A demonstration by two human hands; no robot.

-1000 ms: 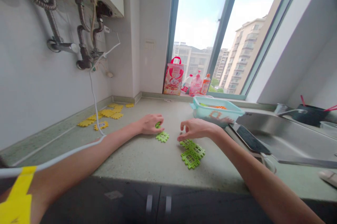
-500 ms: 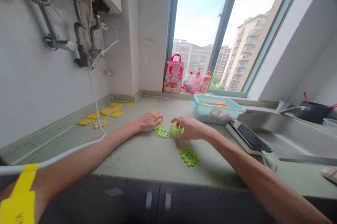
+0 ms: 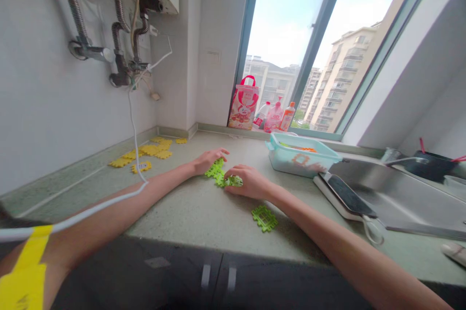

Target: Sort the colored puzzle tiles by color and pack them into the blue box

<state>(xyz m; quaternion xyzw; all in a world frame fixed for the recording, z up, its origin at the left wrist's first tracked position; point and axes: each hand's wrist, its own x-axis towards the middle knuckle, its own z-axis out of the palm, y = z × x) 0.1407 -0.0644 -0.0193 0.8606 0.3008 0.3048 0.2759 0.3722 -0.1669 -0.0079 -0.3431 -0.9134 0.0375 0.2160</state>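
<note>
Several bright green interlocking plastic tiles with notched edges and square window openings lie in a joined-looking row on the counter. My left hand rests at the far left end of this row, fingers stretched out and apart; whether they touch the tile there I cannot tell. At the near right end, my right hand has its thumb and fingers closed around a green tile, partly hiding it. That tile meets or overlaps its neighbour. Another green tile lies flat by itself, closer to the counter's front edge.
Yellow tiles lie along the left wall. A white cable runs down across my left forearm. A turquoise tub with orange and green pieces stands back right. Beside the sink lies a phone.
My right hand has moved left with its green tile, up against the row. My left hand's fingers have lifted and straightened. The view has shifted slightly.
</note>
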